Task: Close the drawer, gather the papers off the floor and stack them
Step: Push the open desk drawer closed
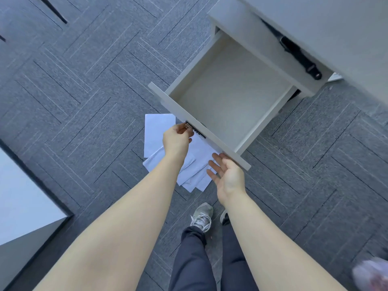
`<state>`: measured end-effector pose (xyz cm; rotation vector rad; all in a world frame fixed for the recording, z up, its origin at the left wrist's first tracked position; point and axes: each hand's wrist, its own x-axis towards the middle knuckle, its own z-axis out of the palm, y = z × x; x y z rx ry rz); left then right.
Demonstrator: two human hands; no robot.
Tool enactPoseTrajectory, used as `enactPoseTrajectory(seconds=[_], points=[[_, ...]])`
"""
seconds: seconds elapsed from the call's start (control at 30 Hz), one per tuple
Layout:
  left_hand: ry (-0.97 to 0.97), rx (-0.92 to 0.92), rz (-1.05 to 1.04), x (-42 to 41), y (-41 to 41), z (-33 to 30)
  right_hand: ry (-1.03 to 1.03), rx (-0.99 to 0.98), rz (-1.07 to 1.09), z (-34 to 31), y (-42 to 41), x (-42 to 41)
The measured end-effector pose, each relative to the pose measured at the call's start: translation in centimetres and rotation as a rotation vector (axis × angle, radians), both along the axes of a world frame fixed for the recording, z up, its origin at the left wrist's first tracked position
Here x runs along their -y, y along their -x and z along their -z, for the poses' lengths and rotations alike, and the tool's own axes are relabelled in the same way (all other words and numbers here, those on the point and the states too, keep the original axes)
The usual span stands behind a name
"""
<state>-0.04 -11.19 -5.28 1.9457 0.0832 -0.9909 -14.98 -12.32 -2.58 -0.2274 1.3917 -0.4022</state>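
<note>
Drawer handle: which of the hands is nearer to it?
Left. The left hand is right at the drawer handle, fingers touching its end. The right hand is open, farther along the drawer front near its corner.

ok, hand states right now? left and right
Left hand: closed on the drawer handle.
Right hand: open, holding nothing, by the drawer front.
</note>
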Motion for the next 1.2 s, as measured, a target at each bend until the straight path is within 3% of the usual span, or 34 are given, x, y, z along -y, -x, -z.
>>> enactPoseTrajectory(seconds=[0.57,0.87,1.07,1.2], points=[[-0.088,0.208,0.089,19.9,2.0,-0.6,0.127,-0.015,-0.082,0.3,1.7,19.0],[-0.105,0.303,0.187,24.8,2.0,-0.3,0.219,-0.12,-0.093,1.3,1.5,23.7],[-0.262,0.643,0.656,23.5,1.1,-0.3,0.216,-0.118,-0.152,1.1,1.8,23.7],[-0.343,0.797,0.821,23.5,0.6,-0.7,0.184,-0.106,-0.187,0.9,1.9,23.9]])
